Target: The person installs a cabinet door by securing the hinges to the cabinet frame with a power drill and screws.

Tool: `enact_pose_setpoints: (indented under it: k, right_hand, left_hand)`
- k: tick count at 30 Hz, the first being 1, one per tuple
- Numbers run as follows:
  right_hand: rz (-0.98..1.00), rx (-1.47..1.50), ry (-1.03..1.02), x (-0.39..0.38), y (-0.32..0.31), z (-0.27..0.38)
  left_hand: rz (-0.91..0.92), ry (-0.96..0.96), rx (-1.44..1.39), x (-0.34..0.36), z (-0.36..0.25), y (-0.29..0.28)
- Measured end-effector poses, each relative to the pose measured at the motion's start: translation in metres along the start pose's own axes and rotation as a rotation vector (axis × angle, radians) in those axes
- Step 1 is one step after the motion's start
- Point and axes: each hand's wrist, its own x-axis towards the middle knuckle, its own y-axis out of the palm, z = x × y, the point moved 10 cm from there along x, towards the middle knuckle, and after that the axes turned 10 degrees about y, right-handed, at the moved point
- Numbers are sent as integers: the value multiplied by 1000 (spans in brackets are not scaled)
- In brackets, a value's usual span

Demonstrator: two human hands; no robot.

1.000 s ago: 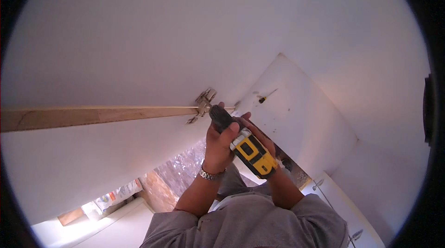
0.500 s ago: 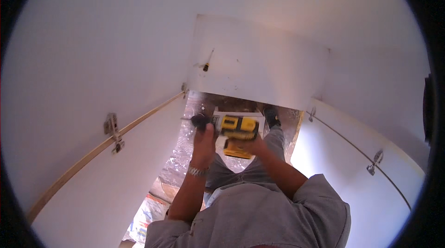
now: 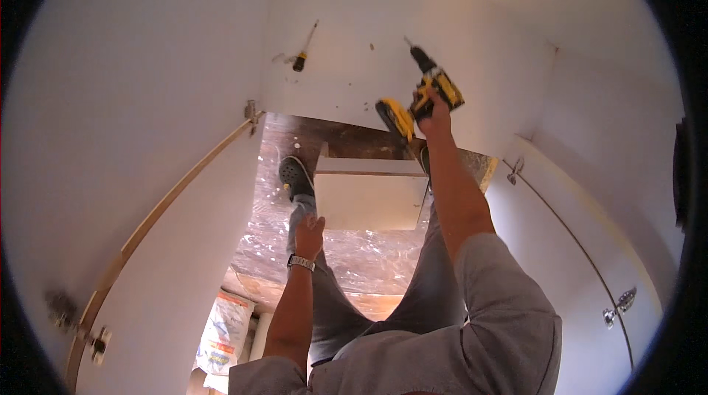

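Note:
My right hand point(image 3: 435, 115) is wrapped round the handle of a yellow and black cordless drill point(image 3: 442, 89). The drill is held over the white panel point(image 3: 354, 70) of the cabinet, its thin bit pointing away and slightly left. A yellow battery point(image 3: 396, 119) sticks out on the left of the grip. Lower down, my left hand point(image 3: 310, 236) is by my left shin, its fingers curled; whatever may be in them is hidden. On the panel to the left lies a screwdriver point(image 3: 300, 61) with a black and yellow handle.
White doors with metal hinges point(image 3: 252, 111) stand open on both sides. A white board or step point(image 3: 369, 199) is between my feet on a stained floor point(image 3: 346, 255). At lower left is a printed white bag point(image 3: 225, 328). Small bits lie on the panel.
The drill has gone from in front of my body, where both hands were at it, out over the panel in my right hand alone. My left hand has come away and lowered. The view has shifted.

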Motion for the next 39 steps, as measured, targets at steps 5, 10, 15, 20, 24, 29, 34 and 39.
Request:
enact_pose_setpoints:
  k: [5, 10, 15, 20, 24, 29, 34, 39]
  right_hand:
    - [128, -52, -46, 91, 64, 7]
    - [41, 0, -69, 113, 81, -2]
    - [56, -330, -78, 105, 55, -13]
    - [99, -2105, 20, -1, -14, -95]
    - [112, -2215, 269, -94, -110, -107]
    - [226, -2181, 255, -127, -173, -140]
    - [422, -2429, 335, -190, -180, -308]
    - [53, -1746, 325, -248, -423, -320]
  left_hand:
    - [-179, 368, 636, 28, -14, 15]
    - [52, 418, 834, 75, -76, 51]
    - [90, 435, 771, 108, -41, 49]
    - [176, 437, 674, 113, -23, 40]
    - [227, 357, 627, 93, 29, 49]
    - [689, -48, 705, -3, 177, 94]
    - [1017, -290, 1075, -111, 303, 53]
    - [930, 71, 742, -40, 123, 151]
